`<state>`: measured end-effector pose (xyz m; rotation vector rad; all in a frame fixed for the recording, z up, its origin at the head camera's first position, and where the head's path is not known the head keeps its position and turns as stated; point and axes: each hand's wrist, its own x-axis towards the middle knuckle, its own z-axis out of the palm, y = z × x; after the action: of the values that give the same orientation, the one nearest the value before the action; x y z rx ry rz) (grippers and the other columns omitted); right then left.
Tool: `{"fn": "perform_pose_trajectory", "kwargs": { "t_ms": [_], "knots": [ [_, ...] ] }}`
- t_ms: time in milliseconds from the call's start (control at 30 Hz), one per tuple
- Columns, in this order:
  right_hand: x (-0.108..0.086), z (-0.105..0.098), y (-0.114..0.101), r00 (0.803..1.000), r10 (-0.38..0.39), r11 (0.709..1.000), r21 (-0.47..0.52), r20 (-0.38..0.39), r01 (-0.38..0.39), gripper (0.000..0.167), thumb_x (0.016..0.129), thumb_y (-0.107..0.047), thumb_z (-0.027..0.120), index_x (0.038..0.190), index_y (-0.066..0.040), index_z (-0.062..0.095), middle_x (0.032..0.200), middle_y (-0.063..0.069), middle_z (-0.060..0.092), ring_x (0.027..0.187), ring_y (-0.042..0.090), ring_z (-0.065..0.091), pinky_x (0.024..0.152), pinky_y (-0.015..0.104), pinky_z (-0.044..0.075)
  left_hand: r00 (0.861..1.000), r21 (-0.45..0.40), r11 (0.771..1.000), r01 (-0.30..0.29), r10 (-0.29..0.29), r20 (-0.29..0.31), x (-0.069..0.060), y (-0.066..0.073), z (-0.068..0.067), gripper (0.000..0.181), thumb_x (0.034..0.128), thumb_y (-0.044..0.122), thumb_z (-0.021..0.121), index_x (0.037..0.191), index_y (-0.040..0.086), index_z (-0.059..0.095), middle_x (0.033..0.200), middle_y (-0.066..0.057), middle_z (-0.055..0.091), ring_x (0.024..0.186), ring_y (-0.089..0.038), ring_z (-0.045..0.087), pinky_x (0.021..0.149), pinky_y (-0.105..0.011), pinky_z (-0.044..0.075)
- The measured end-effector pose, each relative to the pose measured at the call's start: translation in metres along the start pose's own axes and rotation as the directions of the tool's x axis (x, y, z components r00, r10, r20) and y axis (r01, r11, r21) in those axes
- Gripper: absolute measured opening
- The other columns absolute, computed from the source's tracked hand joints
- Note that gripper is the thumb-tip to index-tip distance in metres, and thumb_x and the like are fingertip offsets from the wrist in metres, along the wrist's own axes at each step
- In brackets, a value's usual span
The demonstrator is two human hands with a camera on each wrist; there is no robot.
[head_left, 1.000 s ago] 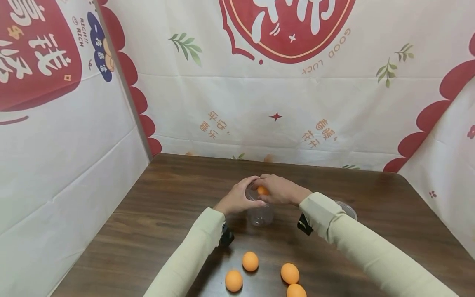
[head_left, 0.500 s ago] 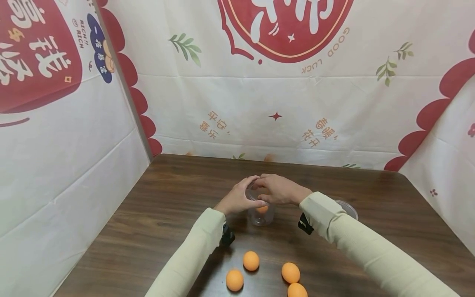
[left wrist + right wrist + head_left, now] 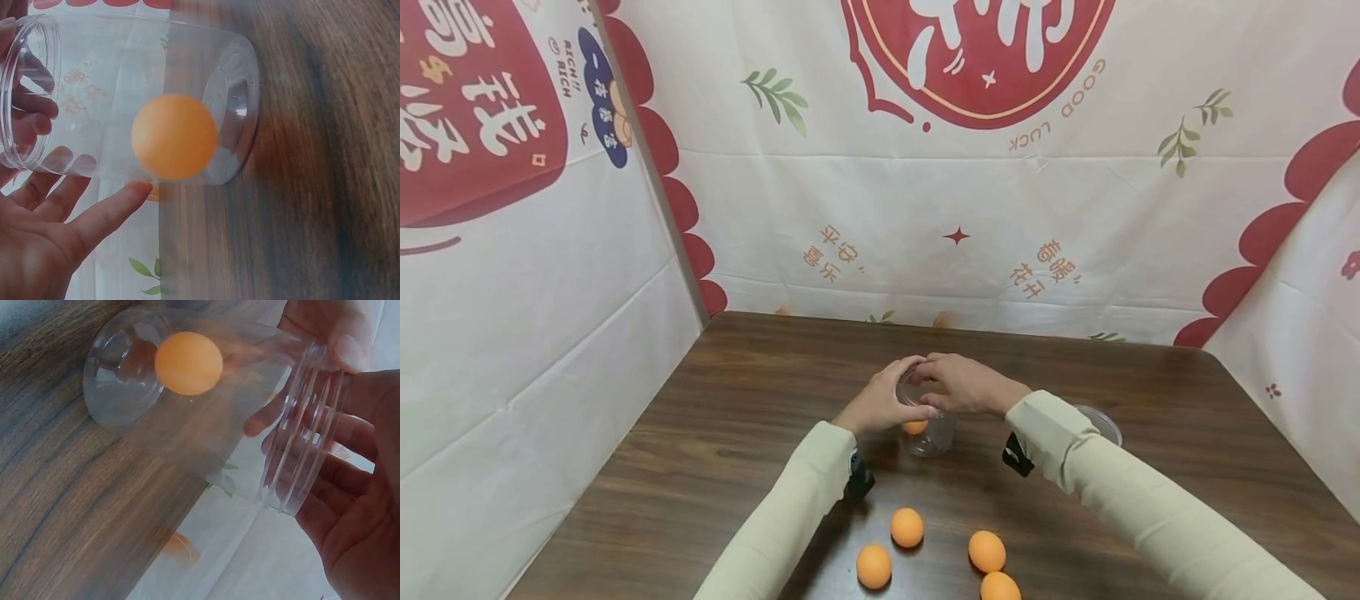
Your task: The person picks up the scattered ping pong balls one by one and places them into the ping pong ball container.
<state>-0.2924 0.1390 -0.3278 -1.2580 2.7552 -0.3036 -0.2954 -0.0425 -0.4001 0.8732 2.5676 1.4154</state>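
Jar (image 3: 938,437) on table (image 3: 722,417), gripped near its neck by left hand (image 3: 883,404); right hand (image 3: 964,385) loosely bent at its mouth, balls (image 3: 907,527) near, lid (image 3: 1103,423) right. Left wrist view: ball (image 3: 175,136) low inside. Right wrist view: likewise.

Plain orange balls (image 3: 907,527), streaky dark-brown table (image 3: 737,400)

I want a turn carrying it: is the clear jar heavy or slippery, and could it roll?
The clear jar is probably light, since it looks thin and see-through. Its smooth, curved side may feel slippery. Tipped over, that round body could roll.
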Motion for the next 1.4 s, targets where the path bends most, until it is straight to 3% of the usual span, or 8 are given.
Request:
{"fn": "perform_pose_trajectory", "kwargs": {
  "t_ms": [200, 400, 533, 633, 767, 867, 1100, 1400],
  "knots": [
    [-0.008, -0.002, -0.002, 1.0, 0.013, 1.0, 0.01, -0.021, -0.013, 0.029, 0.09, -0.016, 0.065, 0.118, -0.008, 0.064, 0.114, 0.006, 0.062, 0.104, 0.022, 0.061, 0.088, 0.04, 0.05, 1.0, 0.006, 1.0, -0.002, 0.002, 0.011, 0.0, 0.002, 0.004, 0.073, 0.0818, 0.031, 0.075, 0.144, 0.019, 0.038, 0.14, -0.001, 0.045, 0.121, -0.016, 0.049, 0.095, -0.033, 0.046],
    [-0.026, -0.007, -0.01, 0.994, 0.038, 0.999, -0.006, -0.1, -0.039, 0.035, 0.09, -0.016, 0.064, 0.123, -0.006, 0.061, 0.12, 0.009, 0.061, 0.105, 0.025, 0.061, 0.087, 0.042, 0.051, 1.0, -0.026, 1.0, 0.001, -0.001, 0.02, -0.001, 0.004, 0.004, 0.072, 0.0828, 0.03, 0.074, 0.144, 0.018, 0.037, 0.141, -0.004, 0.044, 0.115, -0.018, 0.054, 0.092, -0.033, 0.048],
    [-0.043, -0.01, -0.026, 0.984, 0.056, 0.998, 0.009, -0.17, -0.056, 0.041, 0.088, -0.016, 0.066, 0.127, -0.008, 0.057, 0.126, 0.01, 0.058, 0.088, 0.015, 0.064, 0.078, 0.035, 0.053, 0.999, -0.1, 0.995, 0.002, 0.002, 0.047, -0.003, 0.003, 0.002, 0.072, 0.0843, 0.025, 0.073, 0.145, 0.016, 0.034, 0.142, -0.006, 0.041, 0.1, -0.017, 0.063, 0.083, -0.027, 0.052],
    [-0.056, -0.01, -0.039, 0.974, 0.073, 0.997, 0.023, -0.213, -0.07, 0.044, 0.087, -0.016, 0.068, 0.129, -0.01, 0.055, 0.126, 0.007, 0.056, 0.083, 0.011, 0.063, 0.074, 0.031, 0.053, 1.0, -0.083, 0.996, -0.008, 0.01, 0.029, -0.003, 0.003, 0.0, 0.071, 0.0835, 0.025, 0.073, 0.143, 0.017, 0.036, 0.141, -0.005, 0.043, 0.108, -0.019, 0.06, 0.088, -0.03, 0.051],
    [-0.073, -0.003, -0.053, 0.965, 0.097, 0.995, 0.042, -0.243, -0.089, 0.045, 0.087, -0.015, 0.068, 0.129, -0.009, 0.053, 0.126, 0.006, 0.056, 0.097, 0.017, 0.063, 0.079, 0.035, 0.053, 1.0, -0.034, 0.999, -0.01, 0.01, -0.016, -0.003, 0.003, -0.004, 0.071, 0.0813, 0.027, 0.076, 0.141, 0.018, 0.039, 0.137, -0.005, 0.047, 0.119, -0.02, 0.051, 0.093, -0.036, 0.048],
    [-0.084, 0.008, -0.06, 0.958, 0.112, 0.993, 0.062, -0.263, -0.099, 0.045, 0.086, -0.013, 0.069, 0.128, -0.007, 0.054, 0.125, 0.008, 0.056, 0.102, 0.02, 0.063, 0.081, 0.038, 0.053, 1.0, -0.022, 1.0, 0.001, -0.001, -0.026, -0.003, 0.004, -0.005, 0.072, 0.0805, 0.027, 0.077, 0.141, 0.018, 0.039, 0.136, -0.006, 0.047, 0.118, -0.019, 0.05, 0.094, -0.037, 0.047],
    [-0.104, 0.04, -0.077, 0.973, 0.188, 0.978, 0.115, -0.137, -0.173, 0.043, 0.086, -0.017, 0.069, 0.125, -0.003, 0.056, 0.122, 0.011, 0.055, 0.093, 0.018, 0.063, 0.075, 0.033, 0.053, 1.0, 0.007, 1.0, 0.008, -0.008, -0.024, -0.003, 0.003, -0.005, 0.075, 0.0811, 0.029, 0.076, 0.144, 0.017, 0.037, 0.141, -0.01, 0.044, 0.125, -0.025, 0.047, 0.101, -0.045, 0.042],
    [-0.121, 0.074, -0.085, 0.963, 0.267, 0.955, 0.14, -0.03, -0.26, 0.045, 0.085, -0.025, 0.071, 0.121, -0.001, 0.059, 0.119, 0.011, 0.056, 0.091, 0.02, 0.062, 0.07, 0.033, 0.053, 1.0, -0.014, 1.0, 0.021, -0.021, -0.002, -0.005, 0.003, 0.003, 0.077, 0.0814, 0.03, 0.075, 0.145, 0.014, 0.035, 0.143, -0.009, 0.042, 0.128, -0.028, 0.046, 0.101, -0.047, 0.041]
  ]
}}
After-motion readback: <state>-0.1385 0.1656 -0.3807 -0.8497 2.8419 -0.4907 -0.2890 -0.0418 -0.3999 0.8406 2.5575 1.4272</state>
